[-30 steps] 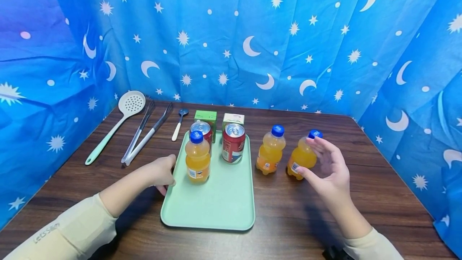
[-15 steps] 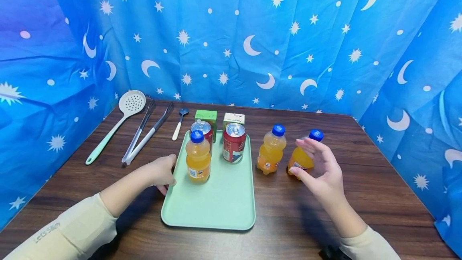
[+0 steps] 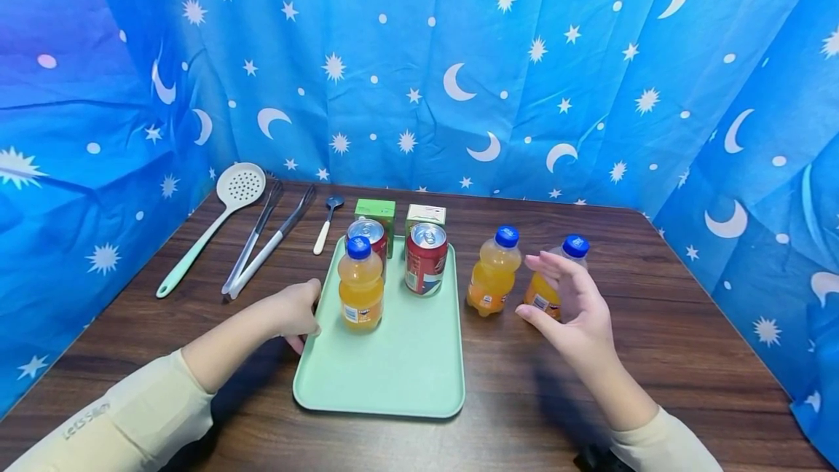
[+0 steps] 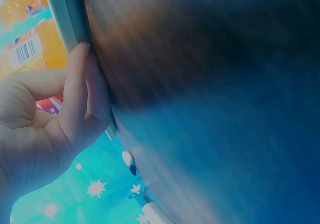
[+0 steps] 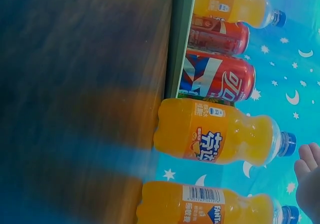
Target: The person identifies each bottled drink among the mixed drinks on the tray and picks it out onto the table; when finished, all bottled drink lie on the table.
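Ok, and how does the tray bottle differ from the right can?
The tray bottle has orange contents and a blue cap; the right can is mostly red with a silver top. The bottle is taller and narrows at the neck, while the can is a short cylinder. The bottle stands nearer the tray's left edge, the can nearer its right. Both are upright on the tray.
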`<state>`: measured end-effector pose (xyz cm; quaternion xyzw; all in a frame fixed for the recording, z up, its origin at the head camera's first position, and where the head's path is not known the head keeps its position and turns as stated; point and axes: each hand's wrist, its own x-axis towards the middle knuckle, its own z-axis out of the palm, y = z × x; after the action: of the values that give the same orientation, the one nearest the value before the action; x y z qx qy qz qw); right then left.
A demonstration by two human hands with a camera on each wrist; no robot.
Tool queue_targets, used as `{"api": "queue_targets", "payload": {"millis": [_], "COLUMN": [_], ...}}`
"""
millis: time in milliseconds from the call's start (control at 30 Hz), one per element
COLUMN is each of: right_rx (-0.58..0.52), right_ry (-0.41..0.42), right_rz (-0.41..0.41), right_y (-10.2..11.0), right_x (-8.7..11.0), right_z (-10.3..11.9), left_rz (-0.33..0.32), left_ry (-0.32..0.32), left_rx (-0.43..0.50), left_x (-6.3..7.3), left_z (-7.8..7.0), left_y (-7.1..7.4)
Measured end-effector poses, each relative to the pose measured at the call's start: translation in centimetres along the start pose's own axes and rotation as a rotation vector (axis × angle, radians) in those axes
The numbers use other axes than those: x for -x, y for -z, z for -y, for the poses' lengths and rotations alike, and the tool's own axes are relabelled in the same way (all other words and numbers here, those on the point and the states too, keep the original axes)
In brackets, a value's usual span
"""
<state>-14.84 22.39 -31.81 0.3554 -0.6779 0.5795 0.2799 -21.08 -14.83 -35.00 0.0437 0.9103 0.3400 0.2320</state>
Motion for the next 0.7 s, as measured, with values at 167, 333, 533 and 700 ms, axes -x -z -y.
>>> {"api": "queue_targets", "payload": {"millis": [167, 333, 533, 700], "right_rx": [0.026, 0.052, 0.041, 0.033], "right_ry": [-0.016, -0.031, -0.031, -0.029], "right_rz": [-0.001, 0.000, 0.005, 0.016], "right_y": [-0.38, -0.60, -0.77, -0.97], "right_x": [-0.10, -0.07, -0.13, -0.19], "right_z": [0.50, 0.69, 0.63, 0.59], "left_rz": [-0.002, -0.007, -0.004, -0.006], "left_ry": [-0.008, -0.007, -0.012, -0.009], "left_rx": [0.000, -0.003, -0.002, -0.006], "left_x": [0.01, -0.04, 0.00, -0.07], "left_z": [0.00, 0.05, 0.09, 0.06], "left_y": [-0.06, -0.06, -0.02, -0.05]}}
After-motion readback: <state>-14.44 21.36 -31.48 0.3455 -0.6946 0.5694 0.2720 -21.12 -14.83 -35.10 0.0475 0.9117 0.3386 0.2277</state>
